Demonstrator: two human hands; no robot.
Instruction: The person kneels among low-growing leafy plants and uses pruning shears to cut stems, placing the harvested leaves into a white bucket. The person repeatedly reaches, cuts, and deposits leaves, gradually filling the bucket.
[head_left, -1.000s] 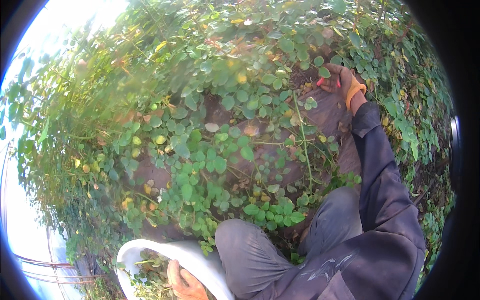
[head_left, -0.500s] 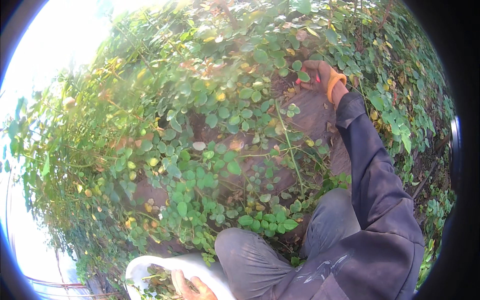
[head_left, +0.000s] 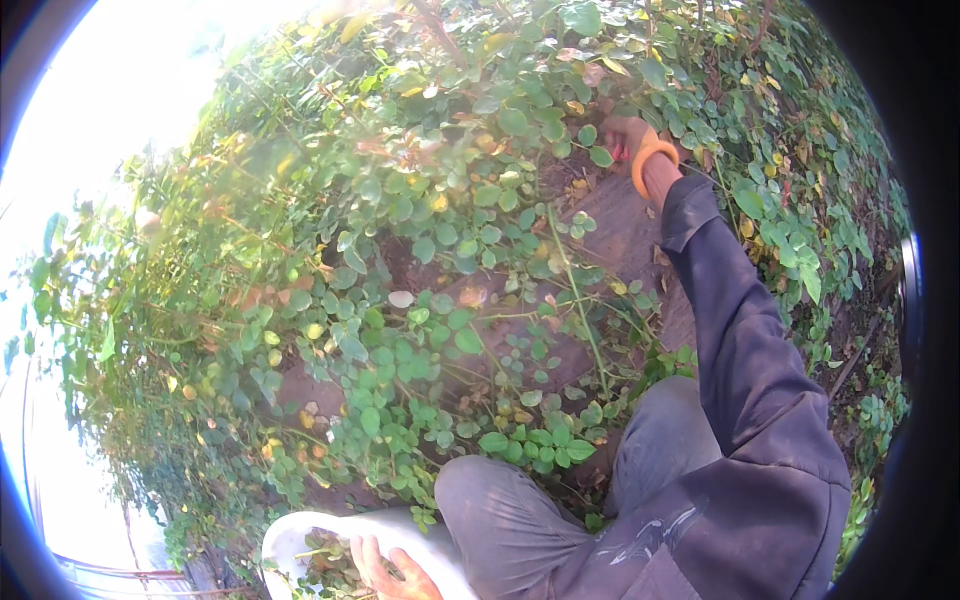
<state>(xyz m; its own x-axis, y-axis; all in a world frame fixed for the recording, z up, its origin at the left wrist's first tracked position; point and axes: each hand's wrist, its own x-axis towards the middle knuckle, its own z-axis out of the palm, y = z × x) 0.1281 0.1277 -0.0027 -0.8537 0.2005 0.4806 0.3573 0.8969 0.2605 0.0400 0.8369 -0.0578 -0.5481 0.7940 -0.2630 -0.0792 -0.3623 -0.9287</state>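
1. Plants point(head_left: 468, 340) with small rounded leaves fill most of the view, mainly green with scattered yellow leaves, spreading in front of the person and to both sides.
2. Right hand point(head_left: 630, 135): reached out far into the leaves at upper right, its fingers bent and partly hidden. Bits of red show at the fingers, too small to identify. Whether it grips anything, I cannot tell.
3. An orange band point(head_left: 648, 160) circles the right wrist, just above a dark sleeve point(head_left: 745, 330).
4. Left hand point(head_left: 395, 578): low in the view, at a white container point(head_left: 283, 532), its fingers pointing up and slightly apart. Whether it holds anything is unclear.
5. Cuttings point(head_left: 330, 570), leafy and green-brown, lie inside the container, beside the left fingers.
6. Grey trousers point(head_left: 510, 510) cover two bent knees; the container stands just left of them.
7. Brown ground point(head_left: 610, 220) shows between the plants, below the right hand. One long green stem point(head_left: 580, 303) slants across it.
8. Bright glare washes out the upper left.
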